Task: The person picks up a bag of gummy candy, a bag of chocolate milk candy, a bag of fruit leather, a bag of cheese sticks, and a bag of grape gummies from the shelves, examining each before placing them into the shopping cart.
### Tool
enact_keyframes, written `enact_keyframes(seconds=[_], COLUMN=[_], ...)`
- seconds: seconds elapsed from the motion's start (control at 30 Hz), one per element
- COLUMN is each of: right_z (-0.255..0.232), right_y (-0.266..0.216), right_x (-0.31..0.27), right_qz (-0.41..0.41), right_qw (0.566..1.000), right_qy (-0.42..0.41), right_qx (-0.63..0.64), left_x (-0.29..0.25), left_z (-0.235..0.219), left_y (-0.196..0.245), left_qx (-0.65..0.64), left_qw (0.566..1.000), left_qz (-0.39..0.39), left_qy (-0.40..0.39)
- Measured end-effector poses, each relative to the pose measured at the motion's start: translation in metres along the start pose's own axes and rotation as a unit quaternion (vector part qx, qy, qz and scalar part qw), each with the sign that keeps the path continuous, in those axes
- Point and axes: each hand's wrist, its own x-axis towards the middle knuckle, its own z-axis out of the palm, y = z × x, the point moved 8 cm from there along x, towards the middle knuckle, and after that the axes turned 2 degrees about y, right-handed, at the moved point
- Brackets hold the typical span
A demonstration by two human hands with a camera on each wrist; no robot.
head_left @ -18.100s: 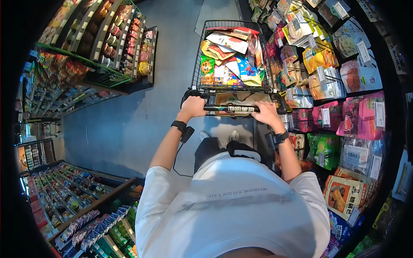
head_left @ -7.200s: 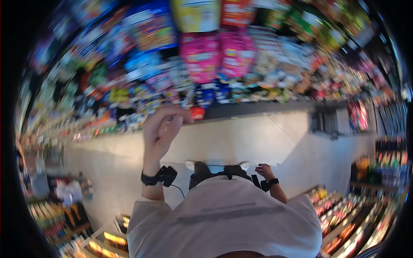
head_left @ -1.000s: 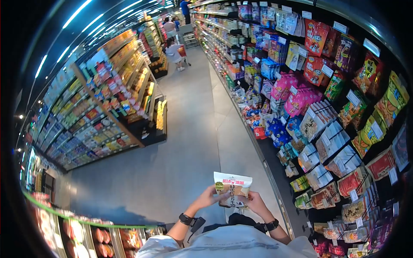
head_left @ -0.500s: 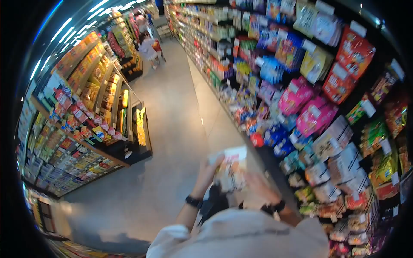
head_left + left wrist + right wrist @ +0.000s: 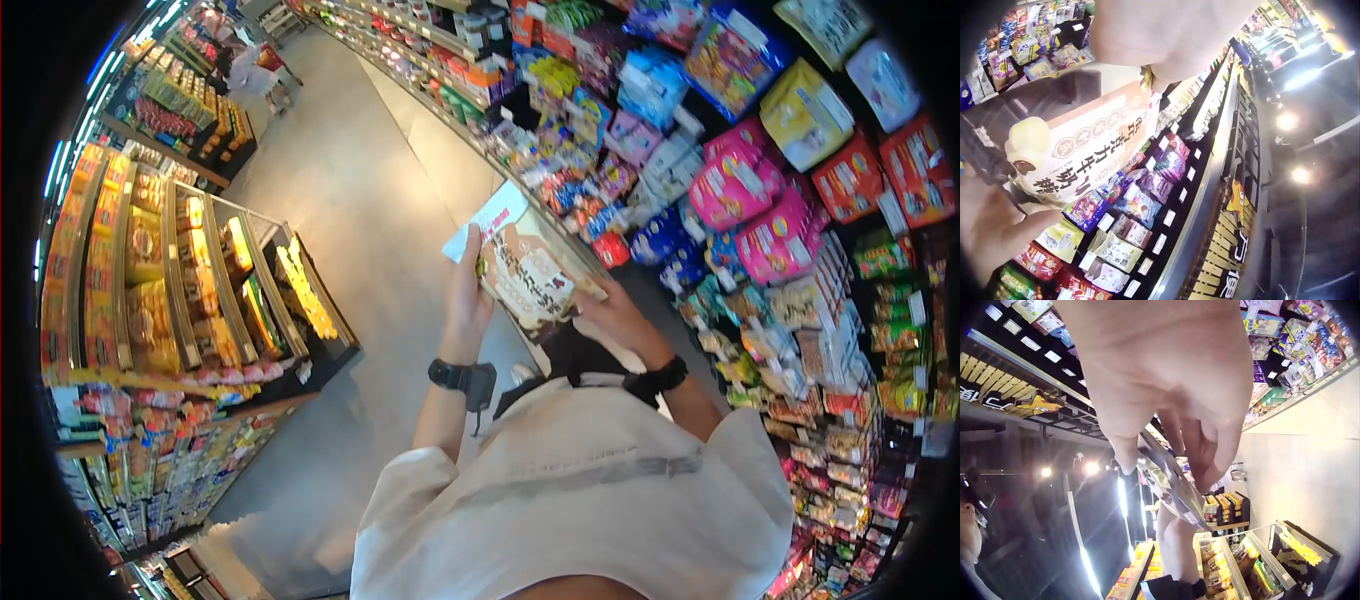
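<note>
In the head view a bag of milk candy (image 5: 525,270), white and brown with dark printed characters, is held tilted in front of the body. My left hand (image 5: 467,305) grips its left edge, thumb near the white top strip. At the lower right corner, my right hand (image 5: 622,318) pinches the bag. The left wrist view shows the printed face of the candy bag (image 5: 1094,144), with the right hand (image 5: 997,219) at its lower end. In the right wrist view the bag (image 5: 1169,487) appears nearly edge-on between thumb and fingers of the right hand (image 5: 1172,362).
Along the right runs a shelf wall with hanging snack bags, among them pink bags (image 5: 740,200) and red bags (image 5: 850,185). A display stand (image 5: 200,290) with yellow packs stands at left. Grey aisle floor (image 5: 340,170) stretches ahead, where a person (image 5: 255,70) is visible far off.
Long before, both hands gripped a cart handle; later they held no bag. Over the last second, the candy bag has risen and tilted, and the right hand has closed on its corner.
</note>
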Motion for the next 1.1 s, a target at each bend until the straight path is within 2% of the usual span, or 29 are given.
enact_keyframes(seconds=[0.03,0.07,0.13,0.27,0.3,0.4,0.43,0.57,0.67,0.7,0.8,0.93,1.03,1.1], right_z=[0.009,0.013,0.010,-0.032,-0.042,-0.064,-0.072,-0.099,-0.125,-0.134,-0.159,-0.173,-0.173,-0.175], right_y=[-0.023,-0.029,-0.025,-0.020,-0.029,-0.072,-0.088,-0.116,-0.140,-0.141,-0.139,-0.149,-0.171,-0.171], right_x=[0.019,0.045,0.096,0.207,0.232,0.296,0.313,0.384,0.421,0.433,0.465,0.494,0.502,0.509], right_qz=[-0.047,-0.070,-0.063,-0.092,-0.096,-0.169,-0.178,-0.146,-0.117,-0.133,-0.136,-0.126,-0.118,-0.112], right_qw=[0.997,0.996,0.995,0.992,0.990,0.980,0.979,0.980,0.986,0.983,0.977,0.954,0.930,0.919], right_qy=[-0.004,-0.053,-0.068,-0.023,-0.013,0.011,0.026,0.014,0.051,0.076,0.146,0.262,0.341,0.372], right_qx=[0.059,0.035,0.032,0.082,0.103,0.108,0.100,0.131,0.105,0.101,0.082,0.075,0.069,0.062], left_x=[0.022,0.049,0.098,0.203,0.222,0.280,0.298,0.389,0.461,0.484,0.558,0.639,0.695,0.718], left_z=[0.000,0.004,0.014,0.051,0.068,0.124,0.141,0.190,0.221,0.235,0.268,0.325,0.352,0.372], left_y=[0.003,0.010,0.023,0.038,0.044,0.045,0.046,0.071,0.098,0.109,0.132,0.159,0.160,0.167], left_qx=[-0.007,-0.014,0.016,0.054,0.104,0.156,0.153,0.193,0.217,0.219,0.184,0.157,0.145,0.144], left_qw=[1.000,1.000,1.000,0.996,0.992,0.977,0.977,0.966,0.958,0.958,0.961,0.965,0.966,0.961], left_qz=[-0.003,-0.001,0.014,-0.021,-0.018,-0.050,-0.074,-0.025,0.015,0.043,0.036,0.067,-0.002,0.010], left_qy=[0.005,0.005,-0.007,-0.067,-0.071,-0.135,-0.133,-0.172,-0.185,-0.183,-0.203,-0.198,-0.213,-0.237])
